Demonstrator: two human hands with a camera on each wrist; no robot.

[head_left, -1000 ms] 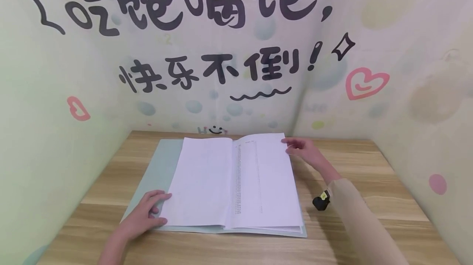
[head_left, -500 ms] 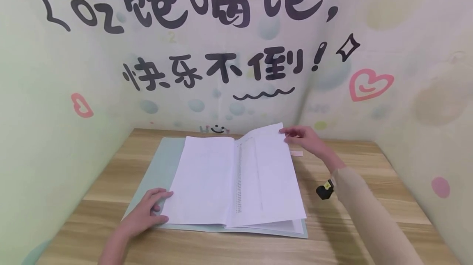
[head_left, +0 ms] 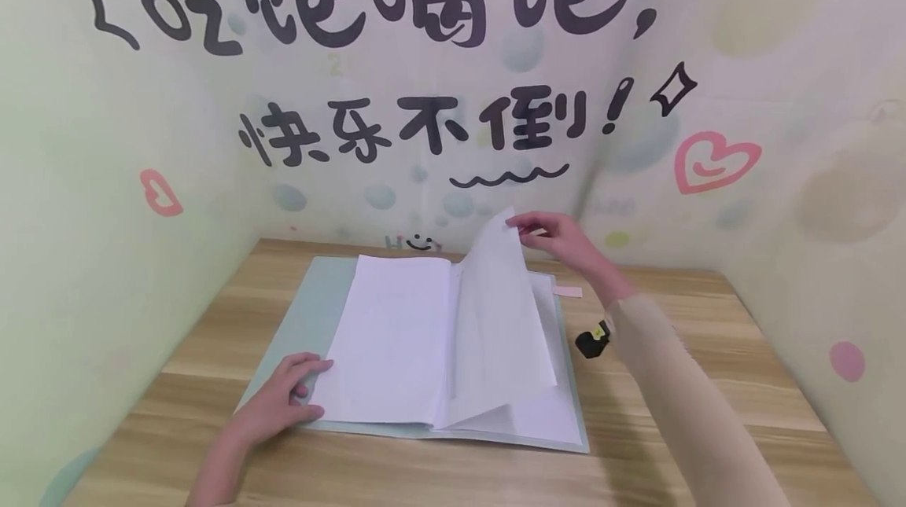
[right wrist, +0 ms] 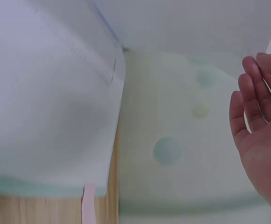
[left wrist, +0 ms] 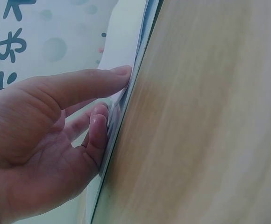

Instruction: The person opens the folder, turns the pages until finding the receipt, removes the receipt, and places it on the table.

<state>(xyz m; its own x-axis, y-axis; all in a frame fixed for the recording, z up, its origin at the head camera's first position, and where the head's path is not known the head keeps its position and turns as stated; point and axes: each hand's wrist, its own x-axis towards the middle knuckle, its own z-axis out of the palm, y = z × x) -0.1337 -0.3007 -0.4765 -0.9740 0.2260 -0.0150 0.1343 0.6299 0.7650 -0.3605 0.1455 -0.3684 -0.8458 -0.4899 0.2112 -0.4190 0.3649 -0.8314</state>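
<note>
A book or folder with a pale blue cover [head_left: 318, 295] lies spread on the wooden table, its white pages showing. The right hand [head_left: 557, 238] pinches the upper outer corner of one page [head_left: 495, 326], which bows upward and leans left. In the right wrist view, the thumb and index finger of that hand [right wrist: 266, 126] meet at this page's edge [right wrist: 201, 28]. Over the lower left edge of the left page [head_left: 385, 342] rests the left hand [head_left: 279, 397], fingers loosely bent. The left wrist view shows its thumb [left wrist: 98, 84] lying along the bottom edge of the page.
A pink tab [head_left: 569, 292] sticks out from the right side. Beside the right sleeve [head_left: 679, 381] is a small black object [head_left: 591, 341] with a yellow label. Decorated walls [head_left: 800, 255] border the wooden table [head_left: 708, 318] at the back and sides.
The right hand has lifted the page corner up and to the left, curling the page off the sheets below and exposing the pink tab. The left hand stays in place.
</note>
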